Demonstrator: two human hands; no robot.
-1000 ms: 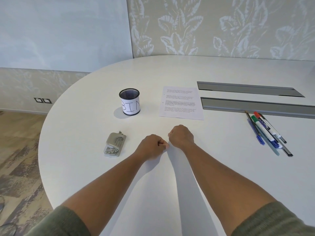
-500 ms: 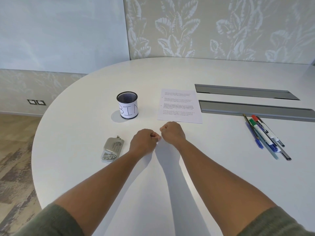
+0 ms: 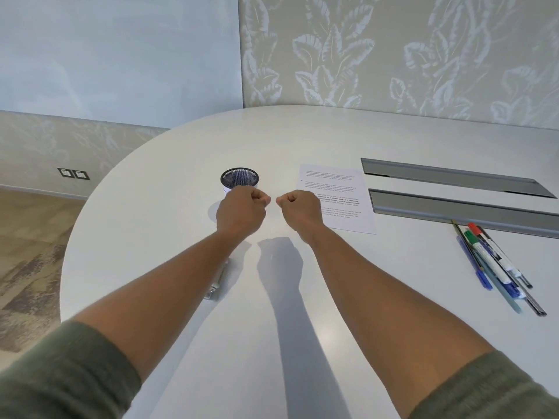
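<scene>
Both my hands are raised above the white table (image 3: 151,237), each curled into a fist with nothing in it. My left hand (image 3: 242,211) hangs in front of the black mesh cup (image 3: 239,179) and covers its label. My right hand (image 3: 299,208) is over the left edge of the printed sheet (image 3: 335,189). A small gap separates the two fists. A metal stapler (image 3: 216,285) lies on the table, mostly hidden under my left forearm.
Several pens and markers (image 3: 496,264) lie in a bundle at the right. Two grey cable flaps (image 3: 453,207) are set into the table behind them. The table's curved edge runs along the left, with floor (image 3: 30,252) beyond.
Both fists have lifted off the table and moved away from me, and they have parted slightly. The left forearm now covers most of the stapler.
</scene>
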